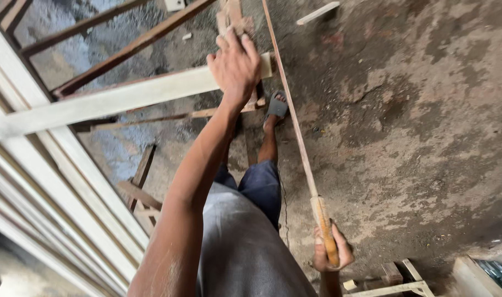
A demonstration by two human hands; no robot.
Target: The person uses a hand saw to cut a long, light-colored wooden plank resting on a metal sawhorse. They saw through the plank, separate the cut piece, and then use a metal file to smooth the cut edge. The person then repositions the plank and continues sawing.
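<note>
We saw the left hand (235, 65) laid flat, fingers spread and open, on top of a pale wooden plank (113, 99) near its right end, pressing on it rather than curling around it. The plank ran across the upper left of the view, tilted slightly upward to the right, and seemed to rest on a rough wooden support (240, 22) beneath the hand, though the contact was hidden by the palm. The right hand (330, 254) had its grip closed around the yellowish wooden handle (325, 228) of a long thin saw blade (289, 104), which stretched away from the handle toward the top of the frame, passing just beside the plank's end. Whether the blade touched the plank we could not tell. Below the plank, a foot in a grey sandal (276, 106) stood on the stained concrete floor (416, 137). Reddish-brown wooden bars (124, 50) lay on the floor behind the plank, and pale stacked boards (58, 198) ran along the left edge. A small wooden frame (396, 283) sat near the right hand, low in the view.
</note>
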